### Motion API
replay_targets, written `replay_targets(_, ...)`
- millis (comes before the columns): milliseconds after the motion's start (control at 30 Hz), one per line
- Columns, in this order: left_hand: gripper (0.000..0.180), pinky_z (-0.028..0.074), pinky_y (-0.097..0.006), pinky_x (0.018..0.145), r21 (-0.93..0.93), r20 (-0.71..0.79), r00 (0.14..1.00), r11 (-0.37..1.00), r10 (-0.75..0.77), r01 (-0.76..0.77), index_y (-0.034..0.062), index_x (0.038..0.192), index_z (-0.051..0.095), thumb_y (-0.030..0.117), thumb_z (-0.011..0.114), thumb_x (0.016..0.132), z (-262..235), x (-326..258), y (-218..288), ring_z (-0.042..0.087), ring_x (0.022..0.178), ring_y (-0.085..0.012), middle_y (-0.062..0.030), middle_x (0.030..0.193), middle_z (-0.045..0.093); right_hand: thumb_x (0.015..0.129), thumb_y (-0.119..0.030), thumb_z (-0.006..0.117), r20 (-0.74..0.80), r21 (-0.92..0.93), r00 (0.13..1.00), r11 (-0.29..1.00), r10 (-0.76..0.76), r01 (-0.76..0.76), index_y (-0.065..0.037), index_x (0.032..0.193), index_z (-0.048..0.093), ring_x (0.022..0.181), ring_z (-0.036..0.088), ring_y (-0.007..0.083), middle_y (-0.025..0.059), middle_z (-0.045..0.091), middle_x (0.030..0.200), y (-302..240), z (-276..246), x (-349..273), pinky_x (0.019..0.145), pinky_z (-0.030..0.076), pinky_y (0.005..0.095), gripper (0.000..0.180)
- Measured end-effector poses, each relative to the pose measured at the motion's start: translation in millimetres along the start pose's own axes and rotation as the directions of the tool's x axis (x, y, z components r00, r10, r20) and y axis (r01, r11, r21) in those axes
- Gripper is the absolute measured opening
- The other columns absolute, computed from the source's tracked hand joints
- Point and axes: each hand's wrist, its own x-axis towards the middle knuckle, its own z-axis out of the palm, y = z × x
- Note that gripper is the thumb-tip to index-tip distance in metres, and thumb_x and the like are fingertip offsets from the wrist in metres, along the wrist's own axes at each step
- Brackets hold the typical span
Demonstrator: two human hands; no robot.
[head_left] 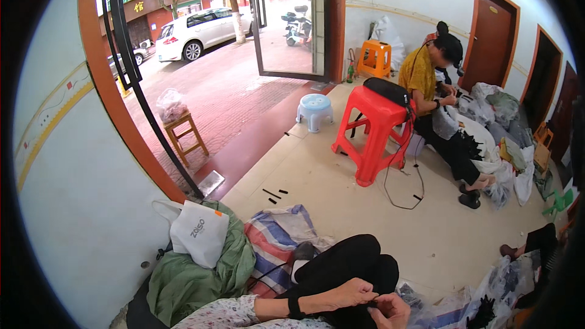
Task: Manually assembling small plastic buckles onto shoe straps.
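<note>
My left hand, with a black band on its wrist, is closed in a pinch above my dark-trousered lap. Close against it is my right hand, its thumb and fingers bent together. Between the fingertips of both hands there seems to be something small and dark, too small to name. Beside my legs lies a red, white and blue striped woven sack. To the right of my hands are clear plastic bags, with a bunch of black pieces among them.
A white tote bag rests on green cloth at left. Small black strips lie on the floor. Ahead stand a red stool and a small blue-topped stool. Another person sits at right beside heaped bags.
</note>
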Motion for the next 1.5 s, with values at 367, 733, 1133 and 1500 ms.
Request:
replay_targets(367,0.036,0.029,-0.024,0.05,0.142,-0.019,1.0,0.99,0.007,-0.004,0.0077,0.066,0.048,0.028,0.06,0.094,-9.1,4.3,0.2,0.036,0.057,-0.0036,0.0063,0.06,0.041,0.082,0.002,0.068,-0.042,-0.15,0.999,0.989,-0.014,0.007,-0.003,0.089,0.063,0.064,0.049,0.005,-0.0024,0.054,0.072,-6.7,-5.1,14.1,0.057,0.04,0.0201,0.01)
replay_targets(733,0.036,0.027,-0.027,0.051,0.243,-0.066,0.977,0.953,0.201,-0.18,0.004,0.065,0.048,0.024,0.062,0.092,-10.2,8.2,0.8,0.033,0.059,-0.0055,0.0043,0.059,0.038,0.086,0.003,0.065,-0.083,-0.105,0.996,0.994,-0.019,0.01,-0.001,0.089,0.062,0.065,0.052,0.0059,-0.0003,0.057,0.077,13.9,-2.0,15.2,0.058,0.042,0.0196,0.006)
replay_targets(1133,0.034,0.028,-0.028,0.052,0.269,-0.016,0.977,0.942,0.212,-0.2,0.0009,0.068,0.049,0.023,0.061,0.091,-17.0,5.1,-2.9,0.033,0.06,-0.0071,0.0022,0.059,0.038,0.083,0.006,0.065,-0.07,-0.152,0.993,0.985,-0.09,0.078,-0.001,0.089,0.062,0.067,0.054,0.0089,0.0031,0.057,0.082,9.6,0.5,17.3,0.06,0.044,0.0216,0.01)
replay_targets(1500,0.032,0.032,-0.029,0.056,0.366,-0.032,0.953,0.89,0.303,-0.27,0.0,0.075,0.047,0.023,0.06,0.093,-9.5,-3.0,-5.4,0.035,0.064,-0.0087,-0.0006,0.062,0.038,0.081,0.009,0.064,-0.122,-0.162,0.985,0.982,-0.119,0.098,0.0,0.089,0.06,0.077,0.056,0.0123,0.006,0.056,0.089,5.9,6.0,7.8,0.065,0.046,0.0235,0.012)
